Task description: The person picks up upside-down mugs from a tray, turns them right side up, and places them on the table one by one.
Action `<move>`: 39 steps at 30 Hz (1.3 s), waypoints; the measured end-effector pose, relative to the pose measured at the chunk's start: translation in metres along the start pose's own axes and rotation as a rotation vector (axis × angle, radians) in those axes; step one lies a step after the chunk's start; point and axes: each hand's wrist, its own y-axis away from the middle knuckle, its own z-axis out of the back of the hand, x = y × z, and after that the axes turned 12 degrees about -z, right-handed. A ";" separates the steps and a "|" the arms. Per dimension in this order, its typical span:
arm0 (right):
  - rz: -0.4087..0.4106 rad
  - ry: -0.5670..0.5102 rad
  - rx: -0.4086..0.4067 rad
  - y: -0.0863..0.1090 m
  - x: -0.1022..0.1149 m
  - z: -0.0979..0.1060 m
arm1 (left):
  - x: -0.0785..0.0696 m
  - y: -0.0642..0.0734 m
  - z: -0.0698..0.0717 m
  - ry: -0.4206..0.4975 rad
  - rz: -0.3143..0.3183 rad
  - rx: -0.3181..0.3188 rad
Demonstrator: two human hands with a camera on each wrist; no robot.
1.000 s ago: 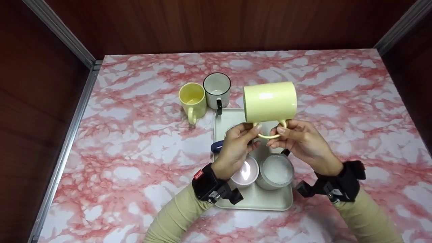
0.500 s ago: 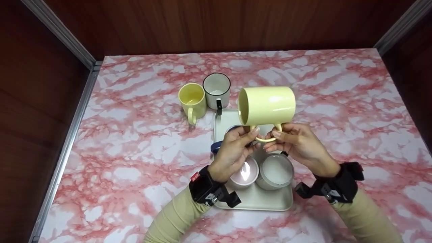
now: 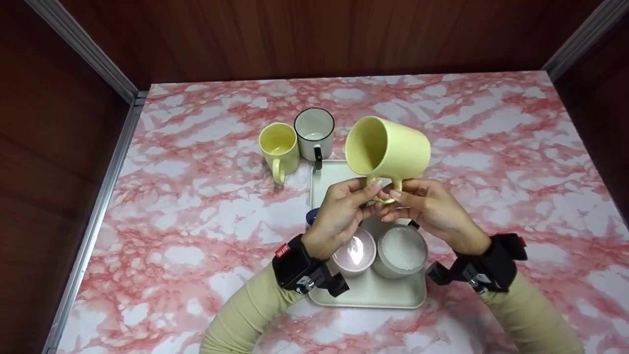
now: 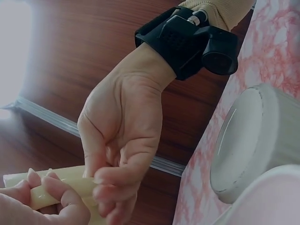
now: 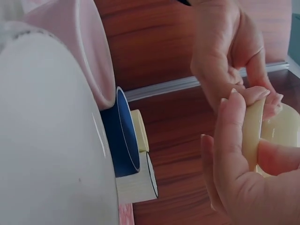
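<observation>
**Yellow mug (image 3: 407, 150) held sideways by its handle, mouth swung into view**

Pinched between thumb and fingers at both ends of the handle: near the mouth with the left hand (image 3: 338, 216), near the base with the right hand (image 3: 436, 210). Narrow grips, both. Raised in the air above the far part of the tray (image 3: 368, 299). Smooth, glossy, straight-walled, with a rounded loop of a handle.

Nearly side-on half a second ago; now turned to show the round mouth and the yellow inside. Gripped at much the same spots as before.

On the pale, round-cornered tray: a shiny pink cup (image 3: 356, 253), a grey-white mug (image 3: 403, 248) turned bottom up, scuffed around its flat base, and a blue mug (image 5: 125, 133), mouth upward, mostly hidden from above behind the left hand.

Upright near the tray's far left corner, side by side on the red-and-white marbled table (image 3: 196, 216): a second yellow mug (image 3: 286, 160) and a white mug (image 3: 309, 147) with a black rim. Inside both, a lighter patch low down; liquid or glare, impossible to tell.
</observation>
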 end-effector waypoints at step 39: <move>0.117 0.026 -0.003 0.023 0.005 0.040 | 0.007 -0.118 0.000 -0.112 0.035 -0.356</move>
